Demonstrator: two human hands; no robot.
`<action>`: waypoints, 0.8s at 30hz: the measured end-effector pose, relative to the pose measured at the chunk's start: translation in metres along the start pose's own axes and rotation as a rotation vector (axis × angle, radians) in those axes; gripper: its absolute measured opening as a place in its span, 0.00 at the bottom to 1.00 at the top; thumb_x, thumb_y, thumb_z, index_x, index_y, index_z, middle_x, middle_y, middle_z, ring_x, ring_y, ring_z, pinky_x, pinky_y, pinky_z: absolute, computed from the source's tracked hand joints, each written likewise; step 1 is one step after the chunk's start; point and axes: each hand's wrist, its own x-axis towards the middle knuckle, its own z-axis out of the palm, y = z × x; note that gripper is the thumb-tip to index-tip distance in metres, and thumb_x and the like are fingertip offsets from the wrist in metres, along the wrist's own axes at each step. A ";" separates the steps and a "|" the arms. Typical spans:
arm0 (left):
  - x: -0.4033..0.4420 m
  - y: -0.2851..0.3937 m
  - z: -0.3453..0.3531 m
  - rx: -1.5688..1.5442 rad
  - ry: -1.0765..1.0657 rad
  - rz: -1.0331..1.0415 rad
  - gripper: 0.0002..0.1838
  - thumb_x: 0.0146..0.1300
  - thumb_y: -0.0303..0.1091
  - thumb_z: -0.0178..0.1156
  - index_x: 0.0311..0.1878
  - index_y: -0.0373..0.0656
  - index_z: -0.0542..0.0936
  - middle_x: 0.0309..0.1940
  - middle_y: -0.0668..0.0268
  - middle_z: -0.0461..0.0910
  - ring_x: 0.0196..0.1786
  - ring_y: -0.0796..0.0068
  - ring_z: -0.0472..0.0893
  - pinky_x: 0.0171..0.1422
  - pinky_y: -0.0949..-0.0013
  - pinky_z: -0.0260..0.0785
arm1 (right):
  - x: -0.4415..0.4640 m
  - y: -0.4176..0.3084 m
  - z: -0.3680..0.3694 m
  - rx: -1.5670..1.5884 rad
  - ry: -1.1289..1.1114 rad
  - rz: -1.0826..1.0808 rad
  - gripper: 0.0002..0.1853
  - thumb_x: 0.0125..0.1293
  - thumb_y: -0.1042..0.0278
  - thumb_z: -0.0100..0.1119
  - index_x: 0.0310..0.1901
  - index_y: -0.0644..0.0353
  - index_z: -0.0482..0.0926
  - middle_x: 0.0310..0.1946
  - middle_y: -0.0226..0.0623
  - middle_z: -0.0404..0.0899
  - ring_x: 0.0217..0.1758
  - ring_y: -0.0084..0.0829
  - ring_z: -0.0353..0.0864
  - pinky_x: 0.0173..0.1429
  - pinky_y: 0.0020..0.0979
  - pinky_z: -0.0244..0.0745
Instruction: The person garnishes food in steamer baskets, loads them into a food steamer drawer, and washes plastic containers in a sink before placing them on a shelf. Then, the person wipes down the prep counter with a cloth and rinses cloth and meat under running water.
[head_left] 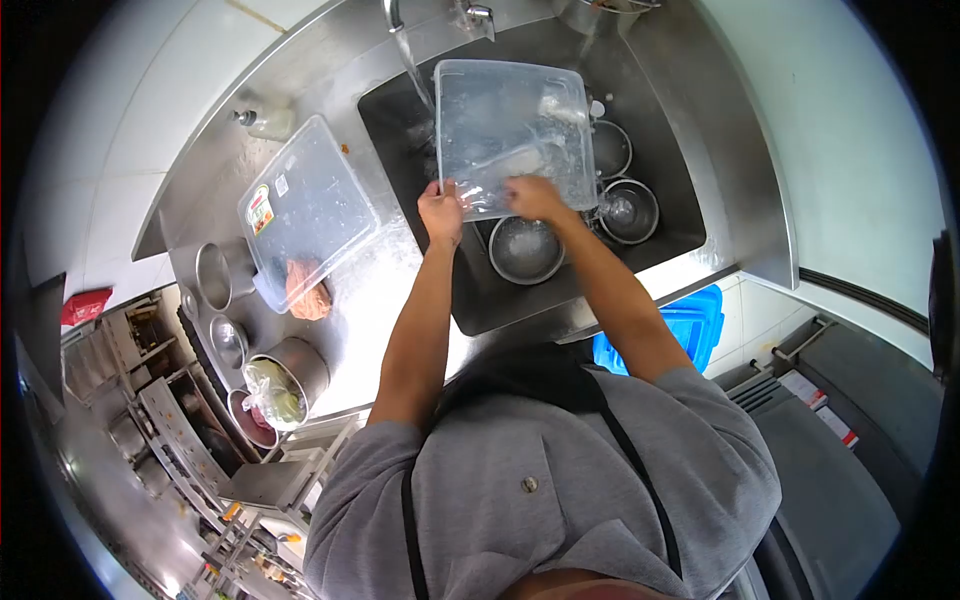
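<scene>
A clear plastic storage box (510,105) is tilted over the sink, its near edge toward me. My left hand (441,213) grips the box at its near left corner. Against the box's near side, my right hand (538,199) has its fingers curled; what they hold, if anything, is hidden. Wet streaks and whitish suds show on the plastic. Beneath and beside the box, several metal bowls lie in the sink, among them a near bowl (527,262) and a right-hand bowl (629,211). Water seems to run from the faucet (393,18) beside the box's left edge.
Left of the sink (475,318), a clear lid with stickers (312,205) lies on the metal counter, partly over a brownish item (309,291). Pots, including one holding a bagged green item (316,372), stand farther left. A blue plastic container (690,325) sits below the sink's right edge.
</scene>
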 end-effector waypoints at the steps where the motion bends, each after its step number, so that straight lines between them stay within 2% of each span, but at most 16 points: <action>1: 0.002 -0.010 0.001 0.055 -0.010 0.020 0.09 0.68 0.31 0.58 0.38 0.32 0.75 0.22 0.61 0.78 0.22 0.74 0.79 0.24 0.71 0.72 | 0.006 -0.023 0.006 0.098 0.006 -0.106 0.10 0.55 0.63 0.56 0.36 0.57 0.81 0.37 0.48 0.82 0.42 0.51 0.81 0.46 0.48 0.74; 2: 0.005 -0.017 0.002 0.072 0.007 0.069 0.10 0.68 0.31 0.58 0.37 0.32 0.76 0.23 0.61 0.79 0.21 0.75 0.78 0.24 0.72 0.72 | 0.010 -0.036 0.011 0.195 0.017 -0.210 0.11 0.55 0.64 0.56 0.38 0.56 0.80 0.37 0.47 0.82 0.42 0.51 0.81 0.45 0.48 0.74; 3: 0.009 -0.022 -0.001 0.082 -0.009 0.070 0.10 0.68 0.31 0.58 0.37 0.32 0.76 0.23 0.61 0.79 0.21 0.75 0.78 0.24 0.72 0.72 | 0.008 -0.041 0.011 0.204 0.030 -0.199 0.11 0.55 0.64 0.56 0.38 0.56 0.80 0.37 0.47 0.82 0.42 0.51 0.81 0.45 0.48 0.74; 5: 0.000 -0.003 -0.004 0.112 0.006 0.051 0.10 0.68 0.31 0.58 0.38 0.31 0.76 0.23 0.60 0.80 0.20 0.74 0.78 0.24 0.71 0.73 | 0.005 -0.044 0.014 0.595 -0.011 -0.289 0.11 0.58 0.63 0.57 0.41 0.55 0.78 0.40 0.47 0.82 0.43 0.49 0.81 0.44 0.44 0.73; 6: -0.008 0.006 -0.002 0.010 0.034 -0.017 0.09 0.68 0.31 0.58 0.34 0.34 0.75 0.19 0.66 0.75 0.19 0.78 0.73 0.22 0.72 0.66 | -0.004 -0.035 0.008 0.484 0.091 -0.293 0.12 0.58 0.68 0.54 0.44 0.55 0.79 0.36 0.47 0.82 0.41 0.50 0.81 0.46 0.46 0.74; 8: -0.006 0.010 -0.010 -0.049 0.014 -0.024 0.10 0.68 0.31 0.57 0.34 0.34 0.75 0.20 0.64 0.75 0.18 0.76 0.74 0.22 0.71 0.67 | -0.026 -0.010 -0.024 0.018 -0.063 0.110 0.12 0.57 0.71 0.54 0.43 0.58 0.79 0.39 0.49 0.81 0.45 0.47 0.81 0.50 0.44 0.73; 10: -0.005 0.017 -0.017 -0.062 -0.001 -0.040 0.10 0.69 0.32 0.57 0.34 0.34 0.73 0.21 0.60 0.77 0.18 0.73 0.75 0.22 0.69 0.70 | -0.036 0.045 -0.024 -0.427 0.331 0.053 0.14 0.54 0.71 0.56 0.44 0.61 0.78 0.41 0.49 0.81 0.49 0.49 0.79 0.51 0.45 0.73; 12: 0.001 0.009 -0.024 -0.092 -0.030 -0.067 0.11 0.68 0.33 0.58 0.36 0.33 0.74 0.23 0.59 0.78 0.20 0.70 0.78 0.24 0.67 0.73 | -0.065 0.027 -0.071 -0.396 0.779 0.156 0.16 0.55 0.72 0.56 0.46 0.65 0.76 0.43 0.49 0.81 0.52 0.51 0.77 0.55 0.48 0.71; 13: 0.003 0.005 -0.023 -0.119 -0.070 -0.088 0.11 0.67 0.34 0.58 0.38 0.33 0.76 0.24 0.57 0.79 0.23 0.67 0.80 0.27 0.65 0.76 | -0.064 0.041 -0.073 -0.401 0.779 0.156 0.16 0.55 0.72 0.56 0.46 0.65 0.76 0.43 0.49 0.81 0.52 0.51 0.77 0.55 0.48 0.71; 16: -0.002 -0.002 -0.010 -0.153 -0.070 -0.194 0.12 0.68 0.35 0.59 0.39 0.33 0.75 0.26 0.56 0.79 0.23 0.66 0.80 0.27 0.63 0.75 | -0.050 0.087 -0.074 1.194 0.248 0.499 0.22 0.61 0.71 0.56 0.58 0.65 0.72 0.36 0.49 0.80 0.37 0.40 0.83 0.41 0.42 0.80; 17: -0.001 -0.003 -0.008 -0.153 -0.080 -0.193 0.12 0.68 0.35 0.59 0.39 0.33 0.75 0.26 0.56 0.79 0.23 0.66 0.80 0.27 0.63 0.75 | -0.053 0.087 -0.077 1.194 0.259 0.500 0.22 0.61 0.71 0.56 0.58 0.65 0.72 0.36 0.49 0.80 0.37 0.40 0.83 0.41 0.42 0.80; 19: 0.004 -0.009 -0.009 -0.104 -0.097 -0.292 0.18 0.66 0.41 0.61 0.43 0.31 0.76 0.33 0.55 0.81 0.33 0.64 0.83 0.37 0.61 0.77 | -0.058 0.076 -0.085 1.162 0.381 0.506 0.24 0.59 0.72 0.57 0.59 0.65 0.72 0.35 0.48 0.81 0.32 0.34 0.83 0.34 0.36 0.80; 20: 0.008 -0.021 -0.011 -0.102 -0.091 -0.297 0.18 0.66 0.41 0.61 0.43 0.31 0.76 0.33 0.55 0.81 0.33 0.64 0.83 0.37 0.61 0.77 | -0.065 0.063 -0.090 1.164 0.374 0.510 0.24 0.59 0.72 0.57 0.59 0.65 0.72 0.35 0.48 0.81 0.32 0.34 0.83 0.34 0.36 0.80; 22: 0.025 -0.041 -0.003 0.860 0.130 0.253 0.23 0.65 0.46 0.61 0.47 0.30 0.76 0.40 0.56 0.81 0.42 0.67 0.83 0.48 0.64 0.76 | -0.076 0.032 -0.112 0.811 0.502 0.346 0.24 0.60 0.79 0.50 0.61 0.66 0.69 0.31 0.43 0.79 0.31 0.39 0.82 0.35 0.37 0.79; 23: 0.019 -0.026 0.006 0.859 0.135 0.255 0.23 0.65 0.46 0.61 0.47 0.30 0.76 0.40 0.56 0.81 0.42 0.67 0.83 0.48 0.64 0.76 | -0.081 0.017 -0.119 0.811 0.501 0.341 0.24 0.60 0.79 0.50 0.61 0.66 0.69 0.31 0.43 0.79 0.31 0.39 0.82 0.35 0.37 0.79; 24: 0.008 0.011 0.025 0.714 -0.004 0.279 0.23 0.66 0.46 0.61 0.48 0.31 0.76 0.43 0.57 0.80 0.45 0.68 0.82 0.50 0.66 0.74 | -0.084 0.002 -0.128 0.410 0.696 0.246 0.26 0.58 0.79 0.52 0.61 0.66 0.69 0.32 0.45 0.79 0.31 0.43 0.82 0.37 0.39 0.79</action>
